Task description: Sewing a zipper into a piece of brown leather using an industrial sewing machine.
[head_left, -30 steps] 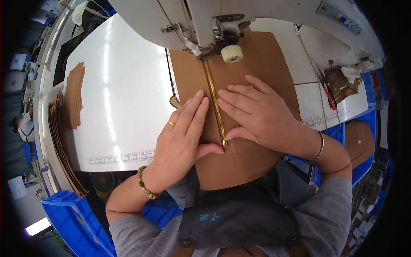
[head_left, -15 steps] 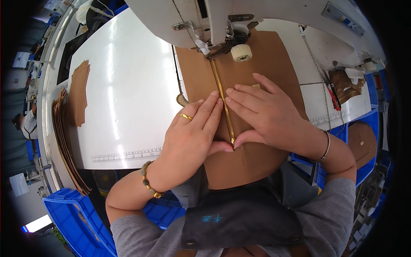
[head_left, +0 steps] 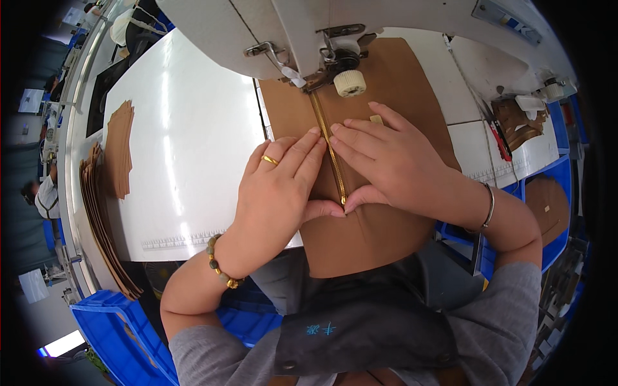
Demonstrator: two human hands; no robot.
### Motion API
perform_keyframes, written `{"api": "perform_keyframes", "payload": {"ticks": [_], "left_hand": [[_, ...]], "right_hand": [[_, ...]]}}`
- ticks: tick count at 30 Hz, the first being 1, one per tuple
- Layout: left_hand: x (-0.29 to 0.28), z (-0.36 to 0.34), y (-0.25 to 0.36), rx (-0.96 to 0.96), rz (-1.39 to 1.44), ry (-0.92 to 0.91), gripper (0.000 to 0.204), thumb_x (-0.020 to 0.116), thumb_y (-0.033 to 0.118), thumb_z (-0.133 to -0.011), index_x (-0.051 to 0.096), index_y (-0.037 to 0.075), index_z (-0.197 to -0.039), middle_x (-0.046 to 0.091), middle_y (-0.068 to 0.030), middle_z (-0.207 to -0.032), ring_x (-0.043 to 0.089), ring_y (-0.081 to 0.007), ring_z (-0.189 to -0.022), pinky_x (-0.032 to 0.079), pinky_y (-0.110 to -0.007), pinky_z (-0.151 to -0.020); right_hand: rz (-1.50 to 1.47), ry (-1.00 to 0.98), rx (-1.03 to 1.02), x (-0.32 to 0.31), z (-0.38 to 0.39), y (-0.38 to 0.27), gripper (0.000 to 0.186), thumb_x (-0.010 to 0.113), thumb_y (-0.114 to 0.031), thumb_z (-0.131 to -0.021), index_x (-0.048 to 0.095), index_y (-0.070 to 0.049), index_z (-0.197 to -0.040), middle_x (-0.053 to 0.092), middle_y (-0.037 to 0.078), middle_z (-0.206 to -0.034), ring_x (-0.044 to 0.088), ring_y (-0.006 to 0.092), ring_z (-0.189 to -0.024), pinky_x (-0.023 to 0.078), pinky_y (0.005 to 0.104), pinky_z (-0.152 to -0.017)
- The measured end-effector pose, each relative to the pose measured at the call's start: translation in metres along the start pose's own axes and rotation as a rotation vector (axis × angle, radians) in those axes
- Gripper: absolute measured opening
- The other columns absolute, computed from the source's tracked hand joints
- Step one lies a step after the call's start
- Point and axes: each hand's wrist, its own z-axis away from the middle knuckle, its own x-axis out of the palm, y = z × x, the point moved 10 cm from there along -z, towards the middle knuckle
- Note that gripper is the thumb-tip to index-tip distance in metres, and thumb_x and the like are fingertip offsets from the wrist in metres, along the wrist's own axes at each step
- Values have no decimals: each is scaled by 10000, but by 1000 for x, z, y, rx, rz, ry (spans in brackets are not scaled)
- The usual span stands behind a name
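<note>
A large brown panel (head_left: 367, 248) lies under a sewing machine head (head_left: 283, 38), with a gold zipper (head_left: 334, 161) running down its middle. The zipper's upper end is at the presser foot. My left hand (head_left: 280, 177) rests flat on the panel along the zipper's left side, a ring on one finger. On the right side, my right hand (head_left: 393, 161) lies flat with fingers spread. Both thumbs point inward and nearly meet at the zipper's lower end. Neither hand grips anything; both press on the panel. A small pale tab (head_left: 376, 119) shows by the right fingers.
Brown pieces (head_left: 119, 151) lie on the white table (head_left: 187, 148) at left, beside a hanging stack of brown pieces (head_left: 100, 219). Red-handled snips (head_left: 500, 141) and brown scraps (head_left: 518, 128) lie at right. Blue bins (head_left: 122, 334) flank me below the tabletop. A person works far left.
The panel, with both hands flat on it, has slid slightly away from me toward the machine. The whole view has also shifted a little.
</note>
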Motion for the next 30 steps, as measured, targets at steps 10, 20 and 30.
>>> {"api": "perform_keyframes", "payload": {"ticks": [10, 20, 30], "left_hand": [[-3, -22, -25, 23, -39, 56, 918, 844, 517, -656, 658, -14, -1381, 650, -116, -1439, 618, -338, -1215, 490, -445, -1080], [0, -26, -41, -92, 97, 47, 879, 853, 491, -707, 654, -22, -1393, 640, -140, -1373, 619, -368, -1202, 531, -446, -1037], [0, -20, -37, -54, 130, 67, 863, 877, 465, -680, 668, -20, -1363, 648, -149, -1422, 627, -375, -1267, 535, -453, -1065]], "right_hand": [[47, 57, 2, 8, -19, 27, 856, 756, -625, -758, 683, 54, -1275, 687, 149, -1308, 627, 294, -1267, 434, 511, -1161], [-72, 108, 52, 4, -24, 40, 779, 804, -552, -766, 685, 20, -1281, 671, 144, -1283, 633, 298, -1224, 480, 458, -1086], [-90, 48, 68, 6, -22, 37, 756, 802, -538, -767, 681, -11, -1296, 653, 124, -1260, 632, 306, -1209, 482, 481, -1109]]}}
